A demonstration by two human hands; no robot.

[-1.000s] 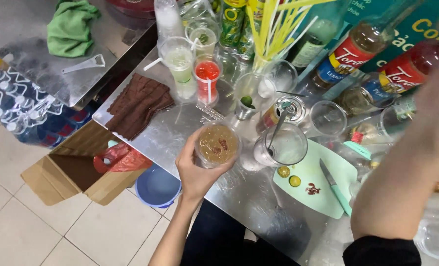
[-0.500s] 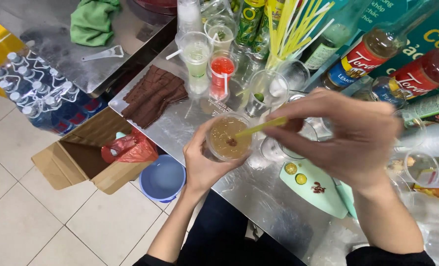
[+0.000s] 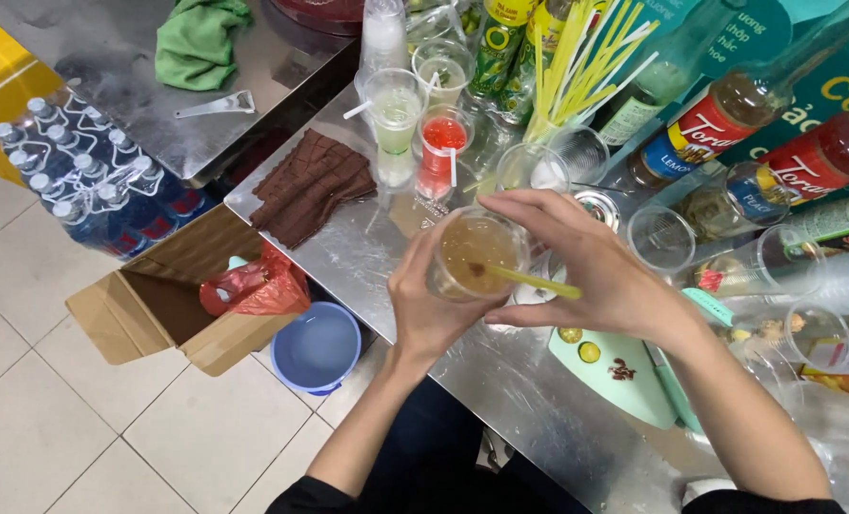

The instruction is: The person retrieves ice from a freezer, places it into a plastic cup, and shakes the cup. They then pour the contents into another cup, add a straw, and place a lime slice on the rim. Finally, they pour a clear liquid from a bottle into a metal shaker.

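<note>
- Clear plastic cup (image 3: 475, 253) with amber-brown drink sits mid-frame, just right of centre, held up above the steel counter (image 3: 367, 249)
- left hand (image 3: 431, 306) wraps the cup from its lower left side, fingers curled round the wall, thumb side toward frame bottom; closed on the cup
- right hand (image 3: 598, 269) arches over from the right, fingers pinched narrow on a yellow straw (image 3: 531, 282)
- straw long axis runs from lower right to upper left, low tip inside the cup at the drink, upper end under the right fingers
- key relation: the straw tip lies left of the right hand, already inside the cup mouth; cup rim touches or nearly touches the right fingertips, cannot tell which
- right hand is nearer the straw, left hand nearer the cup base
- cup bottom hidden by left palm; how deep the straw goes is hard to read through the liquid
- a dark speck floats in the drink, too small to identify
- mint cutting board (image 3: 624, 373) with green slices lies lower right, partly under the right wrist
- bundle of yellow straws (image 3: 577, 71) stands at upper centre-right, well apart
- brown cloth (image 3: 312, 186) left of the cup on the counter
- syrup bottles at upper right are cut off by the frame edge
</note>
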